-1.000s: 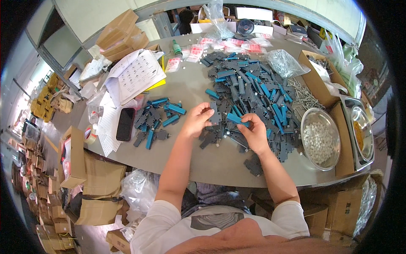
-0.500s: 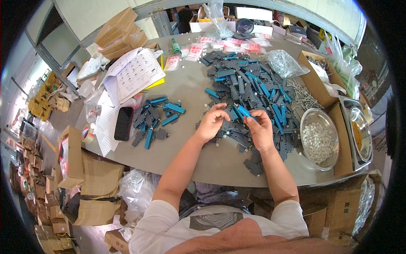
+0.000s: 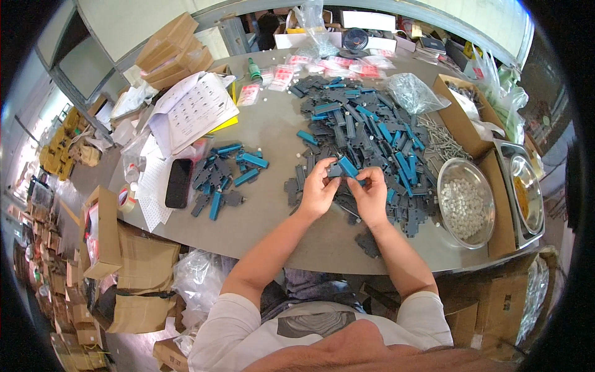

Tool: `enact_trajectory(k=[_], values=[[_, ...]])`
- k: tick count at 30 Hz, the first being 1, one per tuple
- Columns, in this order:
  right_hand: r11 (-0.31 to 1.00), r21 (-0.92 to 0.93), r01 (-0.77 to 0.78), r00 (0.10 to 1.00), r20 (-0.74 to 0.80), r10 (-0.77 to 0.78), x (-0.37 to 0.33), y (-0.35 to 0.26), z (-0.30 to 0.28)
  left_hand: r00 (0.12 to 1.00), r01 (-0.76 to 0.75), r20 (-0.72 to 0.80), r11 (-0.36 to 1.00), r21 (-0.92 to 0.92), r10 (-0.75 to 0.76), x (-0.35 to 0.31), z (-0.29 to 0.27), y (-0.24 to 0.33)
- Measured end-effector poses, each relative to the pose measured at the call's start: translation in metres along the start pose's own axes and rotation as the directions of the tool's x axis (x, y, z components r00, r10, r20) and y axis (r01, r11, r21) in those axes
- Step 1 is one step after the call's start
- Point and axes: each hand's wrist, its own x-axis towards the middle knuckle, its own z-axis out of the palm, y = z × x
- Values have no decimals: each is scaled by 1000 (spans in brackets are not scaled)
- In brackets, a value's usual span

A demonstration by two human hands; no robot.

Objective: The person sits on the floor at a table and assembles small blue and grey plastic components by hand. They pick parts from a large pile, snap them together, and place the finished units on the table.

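Between my hands, above the near side of a big heap, is a blue and dark grey plastic piece (image 3: 348, 166). My left hand (image 3: 318, 193) pinches its grey, flat end between thumb and fingers. My right hand (image 3: 372, 197) grips its other end, the fingertips close to those of the left. The heap (image 3: 347, 127) is made of loose grey flat parts and blue-and-grey bars like the held one. To the left, a smaller group of similar pieces (image 3: 217, 173) lies apart. Small details between my fingertips are hidden.
On the right stand a metal bowl (image 3: 442, 214) of small white pieces, a pile of long screws (image 3: 443, 141) and a cardboard box (image 3: 455, 111). A black phone (image 3: 179, 183) and paper sheets (image 3: 198, 111) lie left. Small plastic packets (image 3: 282, 77) and a fan (image 3: 356, 39) are at the back.
My left hand has moved right and closed on the piece, which only the right hand held before. The right hand has shifted slightly left and turned inward.
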Motion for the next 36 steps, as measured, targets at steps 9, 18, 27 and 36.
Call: enact_trajectory(k=[9,18,27,36], values=[[916,-319,245,969,93,-227,-4,-24,7,988,129,-29,904,-408,-155,-2,8,7],[857,-404,320,947,164,-276,-2,-24,5,999,43,24,757,-652,-36,-2,7,7],[930,-327,169,941,335,-52,8,-29,-6,997,79,49,621,-780,-66,6,-7,14],[871,-381,310,911,381,-157,6,-36,-5,986,158,98,595,-788,-131,4,-8,15]])
